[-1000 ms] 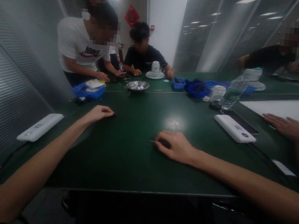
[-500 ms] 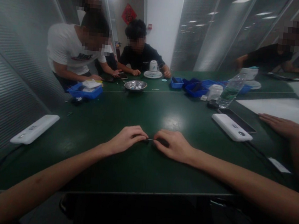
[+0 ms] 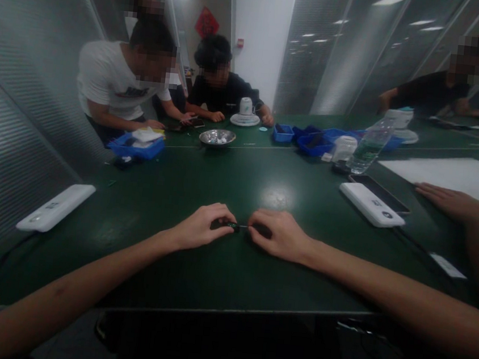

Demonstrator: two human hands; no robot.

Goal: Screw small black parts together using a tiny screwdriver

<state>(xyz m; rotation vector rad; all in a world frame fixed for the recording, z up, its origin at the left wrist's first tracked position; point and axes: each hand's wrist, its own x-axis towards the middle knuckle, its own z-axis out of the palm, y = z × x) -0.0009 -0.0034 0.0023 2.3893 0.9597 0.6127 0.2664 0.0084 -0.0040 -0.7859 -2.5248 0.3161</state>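
Note:
Both my hands rest on the dark green table (image 3: 212, 274), fingertips nearly meeting at its middle. My left hand (image 3: 202, 228) is curled, pinching a small dark part (image 3: 232, 225). My right hand (image 3: 279, 234) is closed around a thin metal pin (image 3: 243, 226) whose tip points at that dark part. The two pieces meet between my fingertips.
A white power bank (image 3: 56, 206) with a cable lies at left; another white power bank (image 3: 371, 204) and a phone lie at right beside a co-worker's hand (image 3: 447, 200). Farther back stand a metal bowl (image 3: 217, 137), blue trays (image 3: 137, 147), a water bottle (image 3: 369, 144) and a small fan (image 3: 245, 113). Several people sit around.
My left hand swept in from the far left to meet my right hand at the table's middle, and now holds a small dark part against the pin. My right hand stayed put.

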